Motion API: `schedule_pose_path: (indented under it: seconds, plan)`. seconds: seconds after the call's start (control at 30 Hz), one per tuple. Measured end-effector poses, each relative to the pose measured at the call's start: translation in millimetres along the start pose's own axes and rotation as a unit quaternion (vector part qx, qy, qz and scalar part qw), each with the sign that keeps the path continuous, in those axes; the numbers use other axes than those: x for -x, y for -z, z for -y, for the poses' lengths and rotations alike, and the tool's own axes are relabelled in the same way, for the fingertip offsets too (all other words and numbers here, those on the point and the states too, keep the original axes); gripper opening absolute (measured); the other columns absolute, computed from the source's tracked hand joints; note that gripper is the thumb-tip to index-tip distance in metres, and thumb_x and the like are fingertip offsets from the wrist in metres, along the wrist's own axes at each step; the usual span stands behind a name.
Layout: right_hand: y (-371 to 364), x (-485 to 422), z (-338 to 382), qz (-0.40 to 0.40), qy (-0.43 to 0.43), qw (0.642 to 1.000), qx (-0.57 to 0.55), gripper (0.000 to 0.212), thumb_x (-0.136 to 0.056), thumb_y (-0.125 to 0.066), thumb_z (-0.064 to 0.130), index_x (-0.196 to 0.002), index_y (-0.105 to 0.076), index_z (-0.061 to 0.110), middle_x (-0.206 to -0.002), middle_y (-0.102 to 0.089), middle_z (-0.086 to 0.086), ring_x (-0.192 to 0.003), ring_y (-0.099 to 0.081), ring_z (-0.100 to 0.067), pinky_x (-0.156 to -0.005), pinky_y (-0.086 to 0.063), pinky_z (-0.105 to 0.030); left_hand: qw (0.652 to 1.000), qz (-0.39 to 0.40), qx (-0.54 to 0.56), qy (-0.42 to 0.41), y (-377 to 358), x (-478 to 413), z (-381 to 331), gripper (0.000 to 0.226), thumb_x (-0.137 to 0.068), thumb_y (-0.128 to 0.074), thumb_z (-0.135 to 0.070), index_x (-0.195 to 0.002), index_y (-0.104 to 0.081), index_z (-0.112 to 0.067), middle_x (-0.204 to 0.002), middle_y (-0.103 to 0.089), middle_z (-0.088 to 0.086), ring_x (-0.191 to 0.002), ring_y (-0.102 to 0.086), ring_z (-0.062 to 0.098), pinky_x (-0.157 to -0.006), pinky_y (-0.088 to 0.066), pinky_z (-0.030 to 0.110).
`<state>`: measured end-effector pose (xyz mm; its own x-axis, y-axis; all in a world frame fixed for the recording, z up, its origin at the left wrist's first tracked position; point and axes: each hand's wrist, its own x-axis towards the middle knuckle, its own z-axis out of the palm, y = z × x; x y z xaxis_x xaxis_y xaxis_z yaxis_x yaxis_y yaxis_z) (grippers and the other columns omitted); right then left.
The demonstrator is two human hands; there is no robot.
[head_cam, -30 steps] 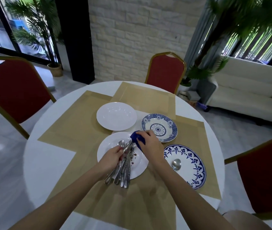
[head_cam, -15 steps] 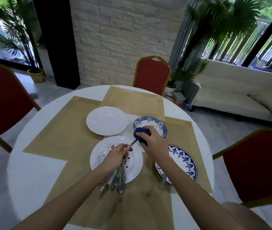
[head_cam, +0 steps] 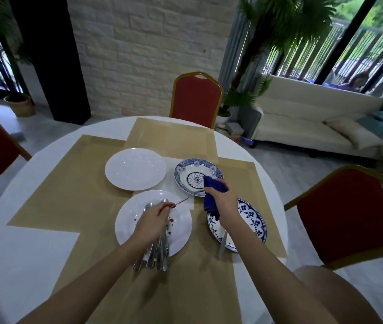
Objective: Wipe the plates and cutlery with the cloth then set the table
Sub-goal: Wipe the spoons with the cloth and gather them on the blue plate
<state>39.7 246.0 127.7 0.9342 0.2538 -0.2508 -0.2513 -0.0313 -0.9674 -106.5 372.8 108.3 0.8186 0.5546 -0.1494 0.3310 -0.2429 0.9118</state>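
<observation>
From the head view, the step in hand looks like wiping cutlery. The left hand pinches one end of a thin utensil above the white plate. The right hand has its fingers closed round the blue cloth at the utensil's other end. Next it probably goes beside the piece on the blue-patterned plate. The unwiped cutlery lies bunched on the white plate on the surface.

A round white table carries overlapping tan placemats (four plates sit on those, two white, two blue-patterned).
</observation>
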Motion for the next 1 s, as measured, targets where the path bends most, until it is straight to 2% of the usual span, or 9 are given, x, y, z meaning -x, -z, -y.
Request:
schedule_pose_path:
  seconds: [0.1,0.2,0.3,0.43,0.57,0.73,0.83,0.93,1.0]
  plan:
    - [5,1,-5,0.040,0.110,0.977,0.179,0.031,-0.080,-0.075,0.015,-0.105,-0.062,0.028,-0.111,-0.063,-0.003,-0.094,-0.062,-0.022,-0.077,-0.056,-0.038,0.984,0.052,0.155,0.065,1,-7,0,0.022,-0.099,-0.045,-0.011,-0.117,-0.057,-0.009,-0.100,-0.065,0.009,-0.076,-0.062,0.014,-0.060,-0.051,0.022]
    - [2,5,-11,0.087,0.230,0.882,0.401,0.032,-0.084,-0.071,0.032,-0.116,-0.065,0.028,-0.111,-0.055,0.002,-0.094,-0.051,-0.010,-0.082,-0.046,-0.026,0.977,0.088,0.179,0.075,-2,-9,-3,0.023,-0.101,-0.040,-0.010,-0.118,-0.054,-0.005,-0.097,-0.067,0.005,-0.075,-0.062,0.012,-0.054,-0.047,0.016]
    - [-5,12,-15,0.111,0.292,0.807,0.501,0.034,-0.087,-0.066,0.041,-0.119,-0.063,0.031,-0.112,-0.048,0.006,-0.094,-0.047,-0.008,-0.078,-0.045,-0.025,0.979,0.105,0.160,0.069,-6,-9,0,0.025,-0.101,-0.037,-0.009,-0.121,-0.053,-0.004,-0.095,-0.069,0.004,-0.077,-0.060,0.012,-0.058,-0.046,0.021]
    - [-1,-3,-1,0.015,0.206,0.872,0.444,0.029,-0.084,-0.065,0.044,-0.111,-0.062,0.032,-0.108,-0.057,0.003,-0.092,-0.059,-0.016,-0.076,-0.052,-0.033,0.976,0.123,0.163,0.069,1,-4,2,0.026,-0.101,-0.038,-0.008,-0.120,-0.055,-0.009,-0.094,-0.069,0.000,-0.077,-0.058,0.009,-0.054,-0.046,0.015]
    - [14,0,13,0.062,-0.004,0.991,0.116,0.023,-0.083,-0.074,0.020,-0.101,-0.058,0.023,-0.087,-0.064,-0.002,-0.068,-0.061,-0.018,-0.053,-0.054,-0.031,0.969,0.151,0.175,0.086,18,2,-3,0.023,-0.100,-0.043,-0.015,-0.112,-0.061,-0.022,-0.092,-0.072,-0.009,-0.081,-0.061,0.008,-0.057,-0.042,0.017]
    - [25,5,-1,0.096,-0.116,0.988,-0.044,0.030,-0.081,-0.072,0.006,-0.107,-0.058,0.011,-0.068,-0.058,-0.006,-0.053,-0.046,-0.018,-0.045,-0.035,-0.025,0.939,0.179,0.251,0.150,37,-4,-6,0.021,-0.095,-0.052,-0.016,-0.111,-0.065,-0.017,-0.104,-0.073,0.002,-0.086,-0.068,0.015,-0.048,-0.042,0.018]
    - [22,7,-4,0.086,-0.122,0.984,-0.097,0.033,-0.081,-0.071,0.002,-0.111,-0.060,0.010,-0.070,-0.064,-0.006,-0.052,-0.053,-0.017,-0.042,-0.039,-0.023,0.920,0.190,0.304,0.160,38,-6,-5,0.023,-0.095,-0.052,-0.026,-0.107,-0.067,-0.015,-0.105,-0.072,0.003,-0.082,-0.068,0.013,-0.045,-0.043,0.017]
    - [18,9,-10,0.060,-0.125,0.978,-0.155,0.036,-0.080,-0.072,0.001,-0.113,-0.061,0.009,-0.077,-0.067,-0.008,-0.058,-0.058,-0.019,-0.047,-0.043,-0.026,0.879,0.174,0.422,0.135,25,-10,-3,0.027,-0.092,-0.051,-0.034,-0.108,-0.065,-0.017,-0.099,-0.069,-0.002,-0.086,-0.062,0.011,-0.058,-0.043,0.020]
    - [15,13,-16,0.050,-0.145,0.973,-0.171,0.038,-0.079,-0.072,0.002,-0.115,-0.061,0.008,-0.072,-0.066,-0.007,-0.058,-0.052,-0.020,-0.048,-0.039,-0.027,0.887,0.154,0.424,0.099,8,-12,-5,0.026,-0.090,-0.055,-0.024,-0.113,-0.064,-0.016,-0.097,-0.064,-0.003,-0.089,-0.058,0.012,-0.066,-0.045,0.022]
